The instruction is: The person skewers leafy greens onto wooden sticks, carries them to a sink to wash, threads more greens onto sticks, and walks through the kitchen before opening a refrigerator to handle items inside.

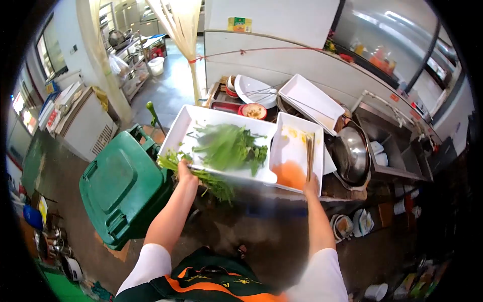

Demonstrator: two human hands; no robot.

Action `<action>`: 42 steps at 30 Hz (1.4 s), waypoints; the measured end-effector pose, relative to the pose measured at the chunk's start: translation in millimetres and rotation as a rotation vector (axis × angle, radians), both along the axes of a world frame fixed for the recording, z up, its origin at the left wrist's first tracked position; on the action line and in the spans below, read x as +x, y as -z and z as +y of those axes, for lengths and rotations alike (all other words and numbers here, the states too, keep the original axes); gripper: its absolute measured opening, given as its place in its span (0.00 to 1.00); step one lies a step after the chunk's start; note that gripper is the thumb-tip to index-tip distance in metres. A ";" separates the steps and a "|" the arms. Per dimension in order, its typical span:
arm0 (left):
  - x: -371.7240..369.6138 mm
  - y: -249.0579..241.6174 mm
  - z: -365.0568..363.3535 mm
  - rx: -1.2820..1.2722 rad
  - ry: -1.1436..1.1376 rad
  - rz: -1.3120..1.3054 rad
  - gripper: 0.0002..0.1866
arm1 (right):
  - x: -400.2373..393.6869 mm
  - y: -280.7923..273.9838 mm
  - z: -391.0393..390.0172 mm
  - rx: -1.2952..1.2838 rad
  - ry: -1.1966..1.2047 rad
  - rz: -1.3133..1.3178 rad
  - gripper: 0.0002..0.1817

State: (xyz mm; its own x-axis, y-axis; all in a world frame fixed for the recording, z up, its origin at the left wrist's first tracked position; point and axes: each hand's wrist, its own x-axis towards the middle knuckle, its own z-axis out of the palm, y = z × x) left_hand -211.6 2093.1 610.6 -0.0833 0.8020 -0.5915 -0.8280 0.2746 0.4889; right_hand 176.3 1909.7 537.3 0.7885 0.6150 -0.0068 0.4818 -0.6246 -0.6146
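My left hand (185, 173) is closed on the near left corner of a white rectangular tray (185, 143), together with a bunch of feathery greens (214, 185) that hangs below the rim. Loose leafy greens (229, 148) lie inside this tray. A second, smaller white tray (297, 151) overlaps or touches its right end; orange liquid (291, 174) and yellow bits sit in it. My right hand (311, 186) grips the near right corner of the smaller tray, with several thin chopsticks (310, 156) pressed against it. My fingers are partly hidden under both trays.
A green lidded bin (123, 183) stands at my left. Behind the trays are a red pot (253, 111), a white bowl (255, 90) and another white tray (312, 103). To the right are a metal basin (350, 151) and a steel sink (397, 151). Containers (342, 227) sit low down.
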 end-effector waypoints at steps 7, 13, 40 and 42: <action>62.1 -10.7 22.0 0.002 0.073 0.049 0.09 | 17.6 5.6 38.5 0.333 -0.235 -0.043 0.20; 40.2 -21.6 46.5 -0.132 0.328 0.252 0.13 | -80.6 -92.2 81.7 0.347 -0.531 0.164 0.23; 82.7 -173.4 152.8 0.800 0.741 0.303 0.17 | -177.2 -283.6 272.4 0.742 -0.772 0.528 0.20; 88.5 -130.5 176.8 1.066 0.742 0.711 0.19 | -168.5 -284.1 279.0 0.706 -0.721 0.638 0.20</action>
State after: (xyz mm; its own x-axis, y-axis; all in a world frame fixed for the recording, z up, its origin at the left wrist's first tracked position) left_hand -123.1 2269.9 741.1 0.5168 0.8095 0.2787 -0.1686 -0.2230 0.9601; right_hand 7.7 2188.7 821.4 0.2372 0.9398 0.2459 0.0661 0.2369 -0.9693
